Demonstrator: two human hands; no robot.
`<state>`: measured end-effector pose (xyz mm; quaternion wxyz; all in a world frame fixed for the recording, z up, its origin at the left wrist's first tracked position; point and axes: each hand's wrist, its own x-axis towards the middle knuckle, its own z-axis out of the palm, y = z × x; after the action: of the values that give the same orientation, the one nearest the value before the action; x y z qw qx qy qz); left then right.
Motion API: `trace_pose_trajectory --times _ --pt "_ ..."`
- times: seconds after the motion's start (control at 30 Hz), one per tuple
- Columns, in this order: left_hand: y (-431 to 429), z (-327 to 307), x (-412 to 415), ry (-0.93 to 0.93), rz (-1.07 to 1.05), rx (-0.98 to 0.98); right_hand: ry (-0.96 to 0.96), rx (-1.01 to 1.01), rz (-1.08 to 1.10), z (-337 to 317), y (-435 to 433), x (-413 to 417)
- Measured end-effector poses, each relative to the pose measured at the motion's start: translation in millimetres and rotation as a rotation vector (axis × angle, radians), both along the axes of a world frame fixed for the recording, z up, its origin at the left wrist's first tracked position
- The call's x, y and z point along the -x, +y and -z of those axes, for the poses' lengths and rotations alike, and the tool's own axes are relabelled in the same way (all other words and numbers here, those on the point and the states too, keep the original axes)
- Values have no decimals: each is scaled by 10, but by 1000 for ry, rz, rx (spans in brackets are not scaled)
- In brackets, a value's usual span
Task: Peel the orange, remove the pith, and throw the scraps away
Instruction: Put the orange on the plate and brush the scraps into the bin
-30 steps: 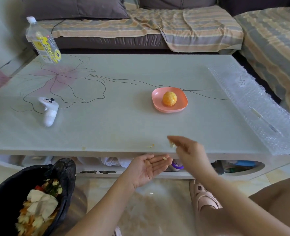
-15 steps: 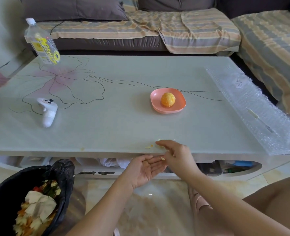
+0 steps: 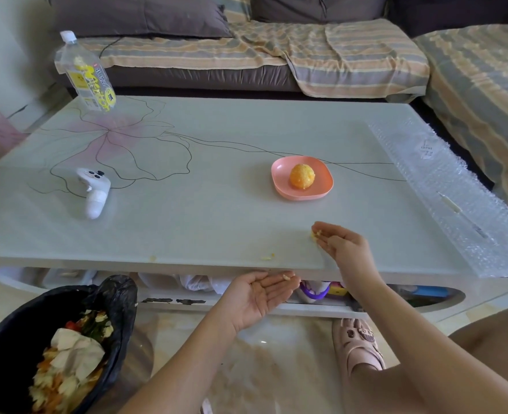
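Head view. The peeled orange (image 3: 302,176) is being held in a pink dish (image 3: 321,186) right of centre on the pale table (image 3: 216,210), well apart from both hands.

The left hand (image 3: 258,297) is being held palm up and spread flat, just below the near table edge; a small pale scrap (image 3: 286,276) is being carried on its fingertips.

The right hand (image 3: 340,245) is being held over the near right part of the table, fingers loosely curled, with small yellowish bits of pith (image 3: 317,234) being pinched at the fingertips.

Two small crumbs (image 3: 267,257) are lying on the table near its near edge.

A black-lined bin (image 3: 13,339), holding peel and food waste, is being kept on the floor at near left.

A white controller (image 3: 94,192) and a plastic bottle (image 3: 87,74) are lying on the left side; bubble wrap (image 3: 461,198) is lying along the right edge.
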<state>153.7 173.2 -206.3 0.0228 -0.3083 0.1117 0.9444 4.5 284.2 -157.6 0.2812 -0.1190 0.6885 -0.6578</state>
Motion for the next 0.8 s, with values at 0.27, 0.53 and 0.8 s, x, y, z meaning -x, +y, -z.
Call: trace_pose_trajectory --times 0.27,0.53,0.8 --pt "-2 -19 -14 -2 1 14 -23 -47 -139 17 -228 -338" --pt "-124 -122 -170 -38 -50 67 137 -185 -389 -45 -396 -625" --pt "-221 -90 -238 -53 -68 96 172 -248 -523 -150 -179 -625"
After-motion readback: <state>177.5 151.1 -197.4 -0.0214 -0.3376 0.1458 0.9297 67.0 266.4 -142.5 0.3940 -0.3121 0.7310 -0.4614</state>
